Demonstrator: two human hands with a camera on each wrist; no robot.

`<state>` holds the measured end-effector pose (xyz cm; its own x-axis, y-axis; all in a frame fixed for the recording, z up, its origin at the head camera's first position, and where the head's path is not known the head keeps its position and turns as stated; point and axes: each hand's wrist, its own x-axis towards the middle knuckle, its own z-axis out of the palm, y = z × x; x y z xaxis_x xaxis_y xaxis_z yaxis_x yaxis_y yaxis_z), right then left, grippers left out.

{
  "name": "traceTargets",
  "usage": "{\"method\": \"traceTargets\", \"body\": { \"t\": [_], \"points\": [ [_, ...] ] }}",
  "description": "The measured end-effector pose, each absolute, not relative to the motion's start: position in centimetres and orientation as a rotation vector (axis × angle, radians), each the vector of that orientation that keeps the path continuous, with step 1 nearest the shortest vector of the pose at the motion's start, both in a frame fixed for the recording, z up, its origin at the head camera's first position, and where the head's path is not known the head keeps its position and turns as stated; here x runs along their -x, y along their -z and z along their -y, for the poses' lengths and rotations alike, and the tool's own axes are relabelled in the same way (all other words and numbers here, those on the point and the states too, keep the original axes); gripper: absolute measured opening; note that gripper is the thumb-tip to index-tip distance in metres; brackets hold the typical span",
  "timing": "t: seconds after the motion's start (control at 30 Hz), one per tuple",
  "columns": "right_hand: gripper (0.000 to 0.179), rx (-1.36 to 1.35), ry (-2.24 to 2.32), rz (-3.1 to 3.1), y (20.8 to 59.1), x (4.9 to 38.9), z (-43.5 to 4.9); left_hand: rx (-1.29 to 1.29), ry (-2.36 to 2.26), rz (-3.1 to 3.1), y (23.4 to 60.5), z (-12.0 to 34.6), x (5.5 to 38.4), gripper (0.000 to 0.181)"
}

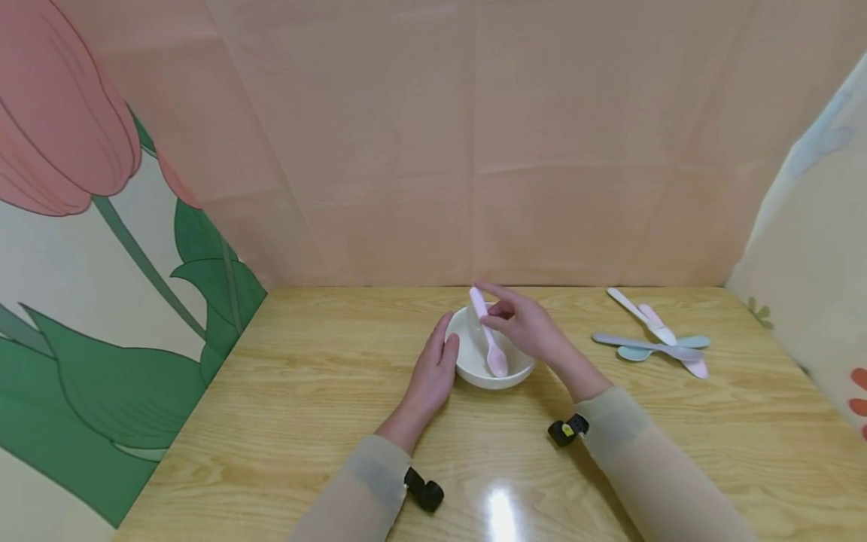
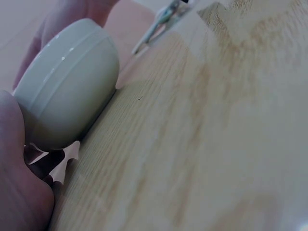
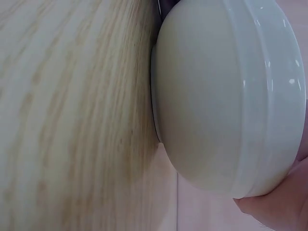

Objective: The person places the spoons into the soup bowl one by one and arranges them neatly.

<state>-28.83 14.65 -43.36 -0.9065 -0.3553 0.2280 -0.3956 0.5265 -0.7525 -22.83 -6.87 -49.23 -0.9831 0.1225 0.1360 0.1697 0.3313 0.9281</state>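
A white bowl [image 1: 493,383] stands on the wooden table, its smooth outer wall [image 3: 207,96] filling much of the right wrist view. My left hand [image 1: 433,369] holds the bowl by its left side, thumb near the rim and fingers along the wall. Over the bowl, my right hand [image 1: 527,325] pinches a pink spoon [image 1: 497,361] between thumb and fingers by the handle. The spoon slants, handle end up and away, its head down inside the bowl. In both wrist views the spoon is hidden behind the bowl.
To the right, several plastic utensils lie crossed in a pile: a white one [image 1: 640,312], a grey-blue one [image 1: 626,340], a light teal spoon [image 1: 633,354] and a pink one [image 1: 696,369]. A plain pinkish-brown cloth [image 1: 379,188] hangs along the table's far edge.
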Motion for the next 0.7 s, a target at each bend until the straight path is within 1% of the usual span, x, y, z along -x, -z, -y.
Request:
{"method": "traceTargets", "body": {
  "t": [0.3, 0.5, 0.6, 0.7],
  "points": [
    [0.067, -0.642, -1.330, 2.730, 43.51, 28.74, -14.45, 0.268, 1.773, 2.530, 49.13, 6.79, 22.75, 0.058],
    [0.068, -0.604, -1.225, 2.764, 43.67, 28.46, -14.20, 0.264, 1.766, 2.533, 49.05, 6.77, 22.71, 0.058],
    [0.066, -0.590, -1.156, 2.779, 43.69, 28.31, -14.02, 0.264, 1.761, 2.533, 49.11, 6.76, 22.79, 0.058],
    [0.060, -0.592, -1.096, 2.783, 43.74, 28.25, -13.88, 0.267, 1.758, 2.527, 49.19, 6.72, 22.87, 0.058]
  ]
}}
